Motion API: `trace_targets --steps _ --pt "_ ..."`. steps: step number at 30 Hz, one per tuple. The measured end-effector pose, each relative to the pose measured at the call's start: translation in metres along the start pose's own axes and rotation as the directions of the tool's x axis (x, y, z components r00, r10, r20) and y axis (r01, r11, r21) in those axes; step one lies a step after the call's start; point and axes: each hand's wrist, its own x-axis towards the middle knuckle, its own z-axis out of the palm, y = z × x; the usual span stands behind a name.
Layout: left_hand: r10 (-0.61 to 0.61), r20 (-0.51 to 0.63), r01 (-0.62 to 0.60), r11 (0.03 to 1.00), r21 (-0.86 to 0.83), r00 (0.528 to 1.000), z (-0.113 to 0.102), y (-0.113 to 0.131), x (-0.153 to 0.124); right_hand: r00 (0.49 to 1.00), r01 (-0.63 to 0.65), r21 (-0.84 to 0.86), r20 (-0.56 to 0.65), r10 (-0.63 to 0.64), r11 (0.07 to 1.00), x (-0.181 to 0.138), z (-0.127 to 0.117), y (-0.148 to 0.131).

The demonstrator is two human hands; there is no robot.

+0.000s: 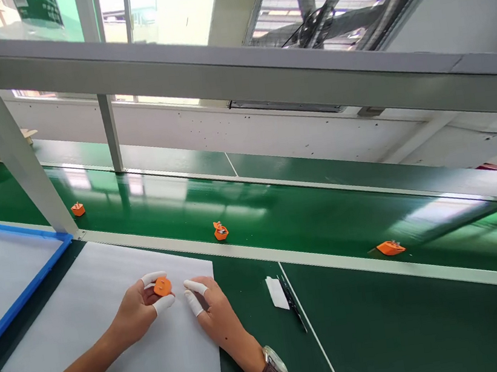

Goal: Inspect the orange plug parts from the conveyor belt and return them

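A small round orange plastic part [162, 286] is pinched between the thumb and finger of my left hand [131, 316], above a white sheet [161, 356]. White finger cots cover the tips of both hands' thumbs and index fingers. Just to the right of the part is my right hand [223, 320], its thumb and index finger slightly apart with nothing visible between them. It does not touch the part, and its other fingers are curled and partly hidden. A wristwatch [275, 362] is on my right wrist.
Beyond a pale rail [257, 251], a green conveyor belt [289, 217] carries several orange parts, including one part [221, 231] straight ahead and another part [390, 248] to the right. A black pen [293, 303] lies beside a white slip [276, 292]. A blue-edged white sheet [7, 266] is at left. A grey crossbar [215, 68] spans overhead.
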Motion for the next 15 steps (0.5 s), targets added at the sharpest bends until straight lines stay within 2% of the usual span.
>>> trace_targets --steps 3,6,11,13,15 --pt "0.122 0.004 -0.121 0.976 0.178 0.992 -0.001 0.007 0.018 0.998 0.069 -0.081 0.019 -0.068 0.994 0.0 0.001 -0.001" --pt "0.283 -0.061 -0.222 0.854 0.471 0.957 0.002 0.02 0.059 0.996 0.093 -0.107 0.028 -0.09 0.99 0.0 0.001 -0.001" --pt "0.364 -0.171 -0.194 0.772 0.605 0.915 0.005 0.04 0.159 0.992 0.124 -0.159 0.031 -0.12 0.98 -0.002 0.002 -0.001" --pt "0.371 -0.185 -0.176 0.749 0.639 0.91 0.003 0.047 0.188 0.991 0.13 -0.19 0.04 -0.125 0.973 -0.003 0.003 0.0" --pt "0.374 -0.2 -0.155 0.731 0.664 0.905 0.0 0.051 0.205 0.991 0.133 -0.216 0.04 -0.127 0.967 -0.003 0.004 0.001"
